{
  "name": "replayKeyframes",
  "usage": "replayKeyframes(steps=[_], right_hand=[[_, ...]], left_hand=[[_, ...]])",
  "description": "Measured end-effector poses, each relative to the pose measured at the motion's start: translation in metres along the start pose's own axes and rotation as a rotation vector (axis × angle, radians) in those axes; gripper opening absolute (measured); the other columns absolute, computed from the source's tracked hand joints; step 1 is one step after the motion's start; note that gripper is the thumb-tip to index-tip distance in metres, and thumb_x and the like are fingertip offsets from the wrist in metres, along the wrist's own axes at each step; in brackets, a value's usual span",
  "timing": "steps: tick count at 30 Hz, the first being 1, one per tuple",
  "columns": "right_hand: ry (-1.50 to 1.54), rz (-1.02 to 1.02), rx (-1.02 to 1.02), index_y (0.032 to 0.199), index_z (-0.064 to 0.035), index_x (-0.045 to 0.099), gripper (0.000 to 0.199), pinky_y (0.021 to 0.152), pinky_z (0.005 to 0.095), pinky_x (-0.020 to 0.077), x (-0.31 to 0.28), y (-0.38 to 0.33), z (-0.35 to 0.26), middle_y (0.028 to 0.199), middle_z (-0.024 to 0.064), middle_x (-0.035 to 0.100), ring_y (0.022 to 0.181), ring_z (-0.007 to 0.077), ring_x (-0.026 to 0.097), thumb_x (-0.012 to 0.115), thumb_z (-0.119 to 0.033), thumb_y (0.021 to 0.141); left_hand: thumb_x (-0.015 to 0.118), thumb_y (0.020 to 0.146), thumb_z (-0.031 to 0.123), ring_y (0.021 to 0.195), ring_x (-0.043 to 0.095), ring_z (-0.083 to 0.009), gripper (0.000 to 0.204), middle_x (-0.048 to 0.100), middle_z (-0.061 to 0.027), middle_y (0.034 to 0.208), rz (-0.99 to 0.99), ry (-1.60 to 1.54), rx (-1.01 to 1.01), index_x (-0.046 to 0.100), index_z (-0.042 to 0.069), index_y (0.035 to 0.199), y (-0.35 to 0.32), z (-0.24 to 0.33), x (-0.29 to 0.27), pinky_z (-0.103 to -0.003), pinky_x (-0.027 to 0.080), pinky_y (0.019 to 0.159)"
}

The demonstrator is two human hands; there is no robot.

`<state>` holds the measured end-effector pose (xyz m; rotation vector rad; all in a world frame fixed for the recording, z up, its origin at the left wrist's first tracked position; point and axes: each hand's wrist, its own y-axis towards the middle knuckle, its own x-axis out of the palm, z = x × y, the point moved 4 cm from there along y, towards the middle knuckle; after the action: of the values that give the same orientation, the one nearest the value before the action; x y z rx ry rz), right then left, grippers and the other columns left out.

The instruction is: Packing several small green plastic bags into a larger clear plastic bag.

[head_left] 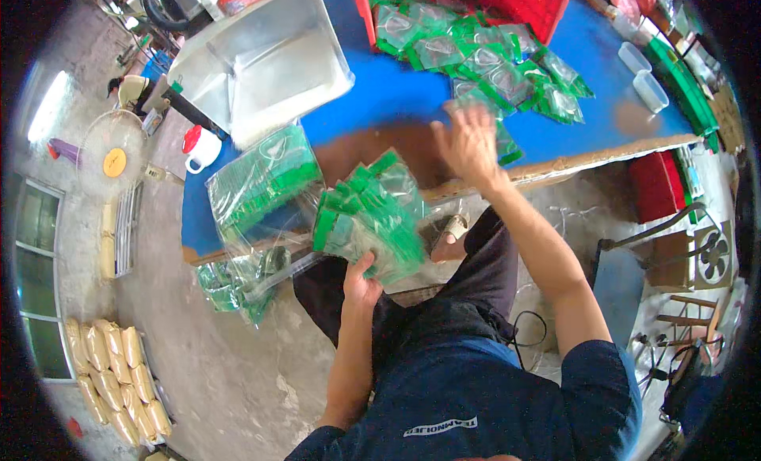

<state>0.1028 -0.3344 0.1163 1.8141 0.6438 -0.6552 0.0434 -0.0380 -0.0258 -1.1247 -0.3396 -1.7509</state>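
Observation:
My left hand [363, 285] grips a fanned stack of clear packets with green edges [372, 223], held over my lap in front of the table. The thumb lies on top of the stack; the other fingers are hidden beneath it. Toward the table's front edge, my right hand [469, 144] reaches out with its fingers stretched, a little smeared by motion. It is over or beside a loose green-edged packet [507, 142], and I cannot tell whether it touches it. A heap of similar packets [483, 57] spills from a red bin [539, 7] onto the table.
On the blue table [388, 104], a clear bag of packed packets [265, 175] lies left, near a metal scoop-shaped tray [277, 72] and a white mug with red lid [202, 148]. Another bag [238, 285] hangs below the edge. Clear plastic tubs [650, 91] sit right.

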Motion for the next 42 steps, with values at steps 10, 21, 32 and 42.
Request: replayKeyframes(steps=[10,21,32,42], right_hand=[[0.311,-0.380,-0.195,0.108,-0.0037,0.067,0.028,0.082,0.0495,0.0507,0.020,-0.033,-0.020,0.113,0.0260,0.062,0.102,0.0422,0.059,0.059,-0.026,0.092],[0.586,-0.620,-0.232,0.096,0.0007,0.064,0.034,0.073,0.0446,0.0495,0.013,-0.037,-0.066,0.086,0.0177,0.066,0.080,0.0350,0.064,0.049,-0.030,0.100],[-0.085,-0.010,-0.143,0.105,-0.0007,0.064,0.043,0.080,0.0531,0.0475,-0.001,-0.034,0.010,0.106,0.0236,0.060,0.101,0.0414,0.058,0.057,-0.042,0.096],[0.293,-0.357,-0.167,0.089,-0.0023,0.067,0.029,0.074,0.0491,0.0522,0.044,0.055,0.072,0.087,0.0223,0.065,0.083,0.0452,0.063,0.066,-0.031,0.090]], left_hand=[[0.053,0.095,0.017,0.126,0.053,-0.0363,0.047,0.057,-0.0156,0.135,0.125,-0.077,-0.057,0.048,0.001,0.138,0.007,-0.011,-0.012,-0.055,0.042,0.106],[0.067,0.087,0.010,0.125,0.055,-0.0323,0.057,0.056,-0.0131,0.136,-0.011,-0.223,0.018,0.045,0.001,0.140,-0.018,0.016,-0.003,-0.050,0.046,0.106],[0.070,0.085,0.003,0.123,0.056,-0.0327,0.061,0.057,-0.0126,0.133,-0.033,-0.343,-0.089,0.043,0.002,0.140,-0.012,-0.005,0.003,-0.054,0.047,0.105],[0.067,0.085,0.004,0.119,0.058,-0.0312,0.056,0.060,-0.0105,0.128,0.074,-0.146,-0.006,0.047,0.004,0.138,0.012,0.011,0.043,-0.054,0.049,0.100]])
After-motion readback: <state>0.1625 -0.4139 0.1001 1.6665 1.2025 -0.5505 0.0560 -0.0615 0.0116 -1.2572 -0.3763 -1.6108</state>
